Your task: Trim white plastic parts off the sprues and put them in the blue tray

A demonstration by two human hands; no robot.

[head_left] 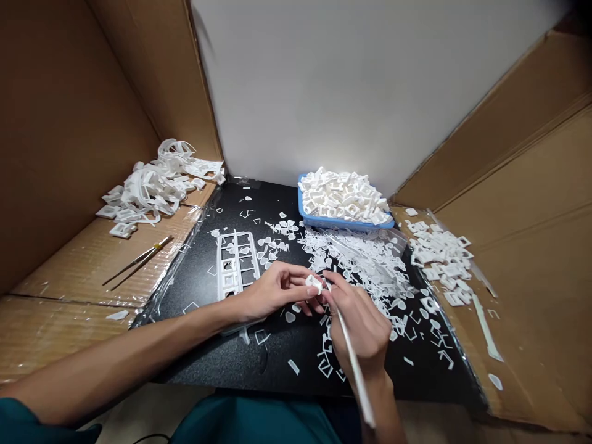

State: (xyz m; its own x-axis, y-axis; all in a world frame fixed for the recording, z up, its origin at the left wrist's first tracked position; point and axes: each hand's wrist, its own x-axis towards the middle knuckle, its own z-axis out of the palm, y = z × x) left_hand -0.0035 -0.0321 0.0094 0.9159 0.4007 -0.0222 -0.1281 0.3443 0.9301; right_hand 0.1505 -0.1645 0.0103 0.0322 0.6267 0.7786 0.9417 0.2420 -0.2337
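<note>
My left hand [277, 287] pinches a small white plastic piece [313, 282] between thumb and fingers, above the middle of the black table. My right hand [363, 324] is closed around a long, slim, pale tool [354, 367]. The tool's back end points down toward me, while its tip meets or nearly meets the piece; its exact kind I cannot make out. Partly hidden behind my left hand lies a white plastic frame [238, 256] with square openings, some filled by white parts. Small, thin, white scraps [324, 364] are scattered below and around both hands.
A blue tray [345, 223] heaped with white parts stands at the back. Metal tweezers [139, 262] lie on the left cardboard, before a pile of white pieces [155, 185]. More white parts [439, 256] are heaped at the right. Cardboard walls [518, 166] flank the black table [194, 345].
</note>
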